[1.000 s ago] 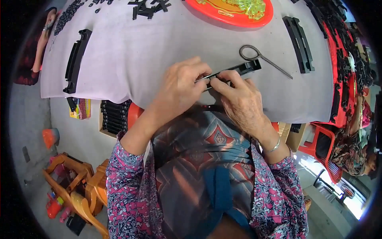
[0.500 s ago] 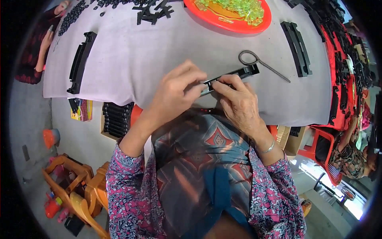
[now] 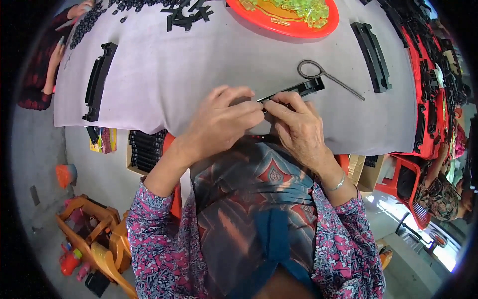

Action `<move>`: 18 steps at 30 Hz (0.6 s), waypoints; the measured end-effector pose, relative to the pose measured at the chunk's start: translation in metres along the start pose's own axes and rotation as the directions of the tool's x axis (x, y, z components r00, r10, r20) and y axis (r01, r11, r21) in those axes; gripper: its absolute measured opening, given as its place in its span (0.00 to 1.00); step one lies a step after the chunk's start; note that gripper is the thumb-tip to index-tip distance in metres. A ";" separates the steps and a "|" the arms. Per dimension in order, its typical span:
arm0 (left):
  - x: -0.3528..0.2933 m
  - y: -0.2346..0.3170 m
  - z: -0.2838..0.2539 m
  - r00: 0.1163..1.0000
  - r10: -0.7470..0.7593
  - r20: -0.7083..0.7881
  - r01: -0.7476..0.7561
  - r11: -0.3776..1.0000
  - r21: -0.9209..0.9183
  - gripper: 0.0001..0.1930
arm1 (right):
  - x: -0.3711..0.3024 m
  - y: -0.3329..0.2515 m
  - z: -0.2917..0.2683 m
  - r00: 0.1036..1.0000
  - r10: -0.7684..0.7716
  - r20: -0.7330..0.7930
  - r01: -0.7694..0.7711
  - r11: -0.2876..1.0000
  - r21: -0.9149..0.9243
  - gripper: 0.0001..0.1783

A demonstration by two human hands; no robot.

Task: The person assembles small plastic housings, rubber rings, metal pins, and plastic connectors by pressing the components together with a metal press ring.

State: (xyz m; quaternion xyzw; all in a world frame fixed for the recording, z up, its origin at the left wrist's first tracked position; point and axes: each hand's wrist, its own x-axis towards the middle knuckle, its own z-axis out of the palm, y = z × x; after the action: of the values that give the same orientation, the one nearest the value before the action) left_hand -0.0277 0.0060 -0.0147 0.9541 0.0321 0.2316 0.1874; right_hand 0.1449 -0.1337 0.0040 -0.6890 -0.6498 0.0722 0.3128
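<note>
Both my hands meet on a long black plastic housing (image 3: pixel 309 88), held at a slant over the near edge of the cloth-covered table. My right hand (image 3: pixel 298 124) grips its middle, thumb and fingers pinched around it. My left hand (image 3: pixel 224 117) has its fingers closed at the housing's left end, hiding that part; whether a small piece sits between the fingertips cannot be made out. Just beyond the housing's right end lies a metal rod with a ring handle (image 3: pixel 331 78).
A red plate (image 3: pixel 284 31) of yellow-green clear pieces stands at the far side, beside black strips (image 3: pixel 188 16) and small black parts (image 3: pixel 89 27). Other black housings lie at left (image 3: pixel 101 82) and right (image 3: pixel 372 57). Another person's arm (image 3: pixel 54 65) rests at the far left.
My left hand has come down and right, its fingers closing onto the housing's left end. My right hand keeps its grip in nearly the same place.
</note>
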 end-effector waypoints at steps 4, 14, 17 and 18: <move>0.002 -0.002 0.000 0.999 0.034 0.001 -0.034 0.999 0.010 0.17 | -0.001 0.003 0.002 1.000 -0.015 -0.017 0.015 1.000 0.002 0.19; -0.001 -0.005 0.003 0.995 0.089 0.049 -0.089 0.996 -0.002 0.19 | -0.002 0.004 0.004 0.999 -0.026 -0.043 0.027 1.000 0.013 0.19; -0.005 -0.005 0.003 0.996 0.056 0.068 -0.055 0.998 -0.018 0.19 | -0.002 0.004 0.004 0.999 -0.020 -0.028 0.020 1.000 0.002 0.19; -0.006 -0.005 0.003 0.996 0.057 0.069 -0.056 0.998 -0.019 0.19 | -0.002 0.004 0.003 0.999 -0.019 -0.028 0.019 1.000 0.002 0.19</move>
State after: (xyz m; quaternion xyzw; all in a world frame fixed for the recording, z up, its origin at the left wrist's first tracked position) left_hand -0.0314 0.0086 -0.0213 0.9605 -0.0032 0.2035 0.1897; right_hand 0.1466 -0.1342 -0.0014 -0.6835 -0.6516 0.0604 0.3236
